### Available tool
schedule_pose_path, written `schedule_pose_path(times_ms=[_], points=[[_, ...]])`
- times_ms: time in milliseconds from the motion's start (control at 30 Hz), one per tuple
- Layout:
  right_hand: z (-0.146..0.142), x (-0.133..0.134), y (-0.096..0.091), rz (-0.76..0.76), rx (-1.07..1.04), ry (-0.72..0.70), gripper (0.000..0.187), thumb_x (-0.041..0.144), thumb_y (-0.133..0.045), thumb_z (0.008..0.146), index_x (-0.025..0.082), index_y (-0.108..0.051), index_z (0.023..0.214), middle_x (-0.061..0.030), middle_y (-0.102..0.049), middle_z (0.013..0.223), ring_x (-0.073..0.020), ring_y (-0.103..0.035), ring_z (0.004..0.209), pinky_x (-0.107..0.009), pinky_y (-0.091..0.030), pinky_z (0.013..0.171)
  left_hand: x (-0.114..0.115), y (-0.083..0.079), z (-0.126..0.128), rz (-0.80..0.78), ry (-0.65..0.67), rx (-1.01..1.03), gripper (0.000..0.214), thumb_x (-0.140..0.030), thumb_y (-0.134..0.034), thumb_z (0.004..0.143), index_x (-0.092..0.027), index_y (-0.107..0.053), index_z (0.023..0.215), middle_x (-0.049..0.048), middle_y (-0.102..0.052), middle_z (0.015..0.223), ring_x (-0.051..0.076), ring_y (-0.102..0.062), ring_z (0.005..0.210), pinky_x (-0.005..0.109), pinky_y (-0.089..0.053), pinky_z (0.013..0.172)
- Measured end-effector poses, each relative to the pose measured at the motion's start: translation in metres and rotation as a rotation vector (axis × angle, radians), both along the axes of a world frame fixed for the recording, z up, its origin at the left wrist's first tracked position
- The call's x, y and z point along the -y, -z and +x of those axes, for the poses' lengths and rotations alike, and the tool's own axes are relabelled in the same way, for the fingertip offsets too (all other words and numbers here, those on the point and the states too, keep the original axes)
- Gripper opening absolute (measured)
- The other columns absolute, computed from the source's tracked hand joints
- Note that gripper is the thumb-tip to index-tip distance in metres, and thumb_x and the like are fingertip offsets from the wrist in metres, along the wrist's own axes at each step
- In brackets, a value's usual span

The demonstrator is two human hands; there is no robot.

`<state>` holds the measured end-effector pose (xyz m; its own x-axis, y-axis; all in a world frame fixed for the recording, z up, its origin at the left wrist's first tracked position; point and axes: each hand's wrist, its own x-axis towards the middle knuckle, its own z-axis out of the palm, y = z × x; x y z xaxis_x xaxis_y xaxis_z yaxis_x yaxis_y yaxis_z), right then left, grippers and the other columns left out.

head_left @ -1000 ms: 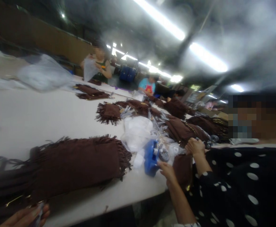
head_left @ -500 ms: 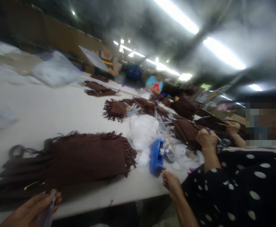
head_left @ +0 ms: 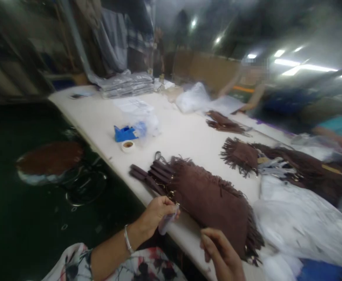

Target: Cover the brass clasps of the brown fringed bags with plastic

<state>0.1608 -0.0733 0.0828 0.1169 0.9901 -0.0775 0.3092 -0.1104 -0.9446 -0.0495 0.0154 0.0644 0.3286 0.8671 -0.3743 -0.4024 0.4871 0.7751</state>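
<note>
My left hand is closed on a small clear plastic sleeve, held by gold-coloured metal hardware at the near edge of a brown fringed bag. The bag lies flat on the white table, its fringe along the far side and right end. Several dark brown strap-like pieces stick out at its left end. My right hand hovers at the bag's near edge, fingers loosely bent, with nothing visible in them.
A blue tape dispenser and a tape roll sit farther left on the table. Stacked grey packets lie at the back. More fringed brown bags and white plastic are at right. A round stool stands left; a person is across the table.
My view has swung left, so the co-worker in the dotted top is out of sight. My right hand has come into view. My left hand still holds the clear sleeve.
</note>
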Motion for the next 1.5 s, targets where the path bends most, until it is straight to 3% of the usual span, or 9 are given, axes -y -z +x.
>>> schedule_pose_path(times_ms=[133,233,433,567,667,733,833,1133,1500], points=[[-0.046,-0.049,-0.015,0.109,0.025,-0.196,0.026,0.043,-0.054,0.091,0.022,-0.068,0.097,0.0009,-0.059,0.071,-0.0116,-0.050,0.056,-0.021,-0.044,0.055,-0.004,-0.002,-0.007,0.015,0.028,-0.040,0.027,-0.028,-0.079,0.064,-0.014,-0.059,0.075,0.0043,-0.066,0.067,0.013,-0.058,0.058,0.024,-0.041,0.056],[-0.056,-0.061,-0.016,0.110,0.086,-0.253,0.024,0.040,-0.053,0.093,0.021,-0.067,0.092,0.0015,-0.058,0.070,-0.0112,-0.048,0.057,-0.020,-0.042,0.056,-0.007,0.002,-0.010,0.039,0.016,-0.039,0.028,-0.031,-0.080,0.065,-0.014,-0.060,0.075,0.0026,-0.064,0.064,0.013,-0.057,0.058,0.024,-0.041,0.056],[-0.053,-0.054,-0.020,0.029,0.035,-0.257,0.024,0.041,-0.052,0.094,0.021,-0.063,0.096,0.0003,-0.060,0.076,-0.0120,-0.052,0.061,-0.021,-0.044,0.057,-0.008,0.006,-0.011,0.025,0.024,-0.027,0.025,-0.029,-0.077,0.067,-0.014,-0.060,0.077,0.0021,-0.064,0.066,0.012,-0.055,0.057,0.022,-0.039,0.054],[-0.055,-0.050,-0.024,0.111,0.055,-0.261,0.021,0.039,-0.053,0.093,0.021,-0.064,0.090,-0.0054,-0.064,0.096,-0.0158,-0.060,0.079,-0.022,-0.047,0.065,-0.008,0.004,-0.010,0.019,0.013,-0.031,0.022,-0.025,-0.076,0.067,-0.015,-0.058,0.076,0.0010,-0.063,0.063,0.011,-0.054,0.055,0.022,-0.039,0.054],[-0.059,-0.050,-0.023,0.120,0.091,-0.258,0.022,0.038,-0.051,0.094,0.021,-0.063,0.089,-0.0033,-0.064,0.085,-0.0144,-0.059,0.070,-0.022,-0.047,0.061,-0.007,0.003,-0.009,0.039,0.003,-0.050,0.023,-0.026,-0.076,0.067,-0.015,-0.058,0.076,0.0001,-0.061,0.063,0.012,-0.054,0.055,0.022,-0.038,0.054],[-0.061,-0.051,-0.021,0.102,0.147,-0.252,0.022,0.038,-0.050,0.094,0.021,-0.062,0.088,0.0011,-0.059,0.068,-0.0130,-0.056,0.060,-0.021,-0.045,0.058,-0.006,0.005,-0.008,0.072,-0.009,-0.086,0.024,-0.028,-0.077,0.067,-0.015,-0.059,0.077,-0.0001,-0.062,0.064,0.012,-0.054,0.057,0.022,-0.038,0.054],[-0.064,-0.052,-0.018,0.107,0.247,-0.268,0.023,0.037,-0.046,0.096,0.022,-0.061,0.087,0.0032,-0.054,0.062,-0.0126,-0.055,0.057,-0.021,-0.043,0.058,-0.005,0.009,-0.006,0.150,-0.038,-0.146,0.022,-0.027,-0.075,0.069,-0.015,-0.059,0.078,-0.0001,-0.062,0.067,0.012,-0.054,0.059,0.022,-0.038,0.055],[-0.064,-0.057,-0.019,0.244,0.577,-0.347,0.023,0.016,-0.037,0.093,0.023,-0.059,0.099,-0.0031,-0.060,0.087,-0.0148,-0.059,0.069,-0.023,-0.046,0.067,0.000,0.012,-0.004,0.301,-0.092,-0.200,0.012,-0.024,-0.067,0.078,-0.015,-0.060,0.081,0.0005,-0.060,0.073,0.012,-0.050,0.066,0.022,-0.038,0.061],[-0.074,-0.061,-0.021,0.327,0.817,-0.342,0.035,0.012,-0.036,0.090,0.024,-0.063,0.108,-0.0046,-0.062,0.088,-0.0161,-0.064,0.072,-0.022,-0.048,0.067,-0.001,0.009,-0.012,0.226,-0.049,-0.119,0.007,-0.016,-0.063,0.075,-0.014,-0.064,0.081,0.0019,-0.063,0.075,0.013,-0.054,0.069,0.023,-0.040,0.065]])
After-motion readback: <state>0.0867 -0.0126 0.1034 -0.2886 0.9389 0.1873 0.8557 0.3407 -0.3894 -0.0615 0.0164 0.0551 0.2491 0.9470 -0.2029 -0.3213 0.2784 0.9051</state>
